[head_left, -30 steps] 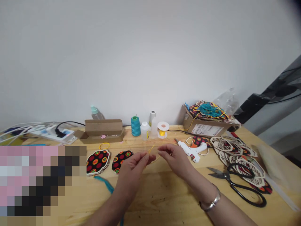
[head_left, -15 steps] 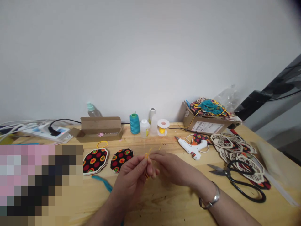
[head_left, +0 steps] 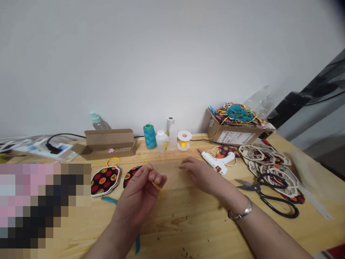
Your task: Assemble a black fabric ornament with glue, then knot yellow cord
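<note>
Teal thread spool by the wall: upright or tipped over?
Upright. The teal thread spool stands on its base on the table, narrow end up.

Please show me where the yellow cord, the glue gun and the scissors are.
yellow cord (head_left: pixel 156 186), head view, on the hanging loop.
glue gun (head_left: pixel 216 162), head view, on the white body.
scissors (head_left: pixel 254 186), head view, near the pivot.

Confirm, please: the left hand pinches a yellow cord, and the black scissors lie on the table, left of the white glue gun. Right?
Not quite: the head view shows the black scissors on the table, right of the white glue gun, not left. The left hand does pinch the yellow cord.
</note>
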Motion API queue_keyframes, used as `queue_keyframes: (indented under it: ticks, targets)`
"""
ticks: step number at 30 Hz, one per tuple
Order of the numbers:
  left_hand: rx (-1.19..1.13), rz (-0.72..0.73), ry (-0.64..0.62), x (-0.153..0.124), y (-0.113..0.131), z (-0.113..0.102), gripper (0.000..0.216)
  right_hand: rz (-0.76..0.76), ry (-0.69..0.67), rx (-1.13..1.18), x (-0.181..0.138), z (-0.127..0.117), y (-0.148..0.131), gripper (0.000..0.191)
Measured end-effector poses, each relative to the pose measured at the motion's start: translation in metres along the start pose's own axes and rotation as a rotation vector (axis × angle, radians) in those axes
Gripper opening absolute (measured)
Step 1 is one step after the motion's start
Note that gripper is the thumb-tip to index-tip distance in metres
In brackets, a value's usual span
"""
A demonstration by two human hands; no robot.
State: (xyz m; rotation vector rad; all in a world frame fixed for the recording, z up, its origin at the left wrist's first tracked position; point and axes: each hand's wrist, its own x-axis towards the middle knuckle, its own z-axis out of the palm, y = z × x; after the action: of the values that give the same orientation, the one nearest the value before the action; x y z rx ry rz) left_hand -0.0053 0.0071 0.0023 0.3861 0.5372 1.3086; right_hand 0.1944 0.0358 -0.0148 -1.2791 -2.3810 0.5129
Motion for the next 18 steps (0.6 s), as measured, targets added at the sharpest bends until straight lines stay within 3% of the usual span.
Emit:
queue_keyframes:
  ticks: [2, 5, 12, 15, 18]
  targets:
    - [0.019, 0.030, 0.024, 0.002, -0.001, 0.000, 0.005, 0.022, 0.064, -0.009, -0.001, -0.005, -0.001, 0.040]
    - [0.025, 0.057, 0.049, 0.005, -0.002, -0.001, 0.006, 0.092, 0.147, -0.035, -0.001, -0.011, -0.007, 0.028]
    - [0.018, 0.102, 0.090, 0.007, 0.000, -0.003, 0.008, 0.220, 0.053, -0.284, -0.008, -0.034, -0.028, 0.020]
    - [0.009, 0.123, 0.114, 0.008, 0.001, -0.005, 0.012, 0.330, 0.007, -0.481, -0.036, -0.051, -0.019, 0.016]
    - [0.014, 0.134, 0.104, 0.009, 0.002, -0.006, 0.012, 0.426, -0.014, -0.600, -0.085, -0.060, 0.014, 0.020]
